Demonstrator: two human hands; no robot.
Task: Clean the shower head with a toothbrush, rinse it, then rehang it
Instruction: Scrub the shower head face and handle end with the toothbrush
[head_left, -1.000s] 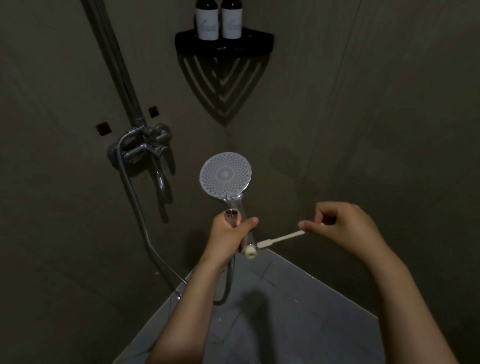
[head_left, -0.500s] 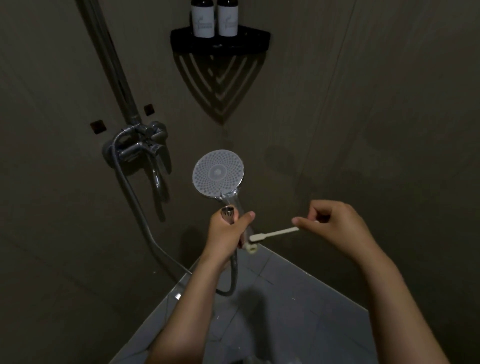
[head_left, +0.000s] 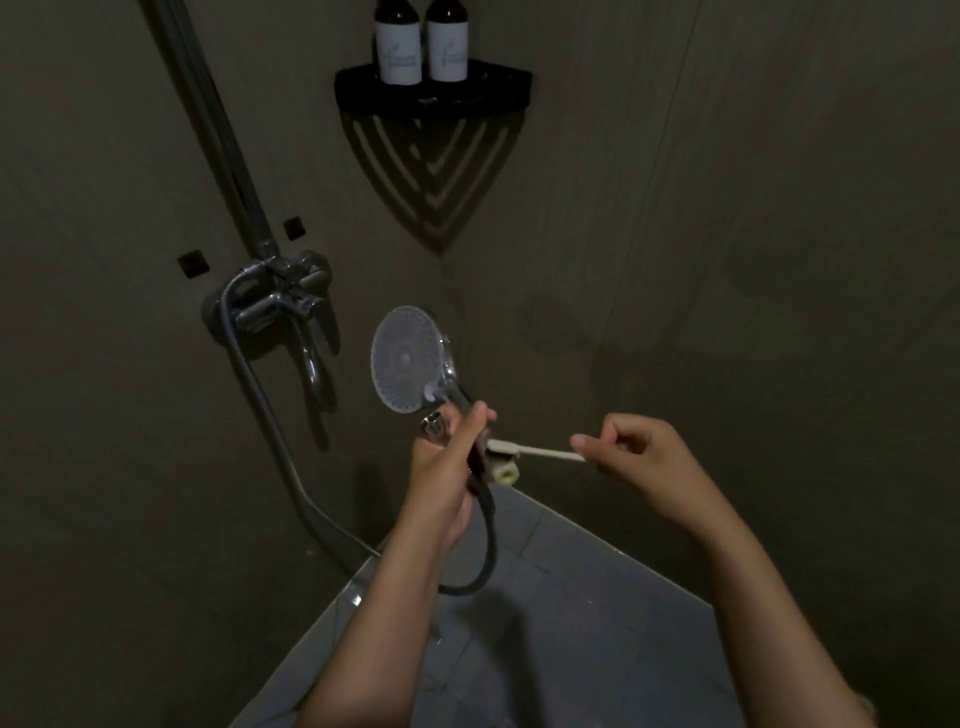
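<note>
Place: we see a home shower stall
Signs: we note wall mixer tap (head_left: 283, 301), hose (head_left: 270, 415), corner shelf (head_left: 434, 91) with bottles (head_left: 422, 44), tiled floor (head_left: 545, 639)

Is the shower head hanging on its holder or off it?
Off it: the left hand holds the shower head by its handle, away from the wall, hose looping below.

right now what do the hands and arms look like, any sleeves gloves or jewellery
Both hands are bare: no gloves on the left hand or the right hand. No rings, watch or bracelet show on either, though the light is dim. Both forearms are uncovered all the way to the bottom edge of the picture, so no sleeve is in view.
</note>
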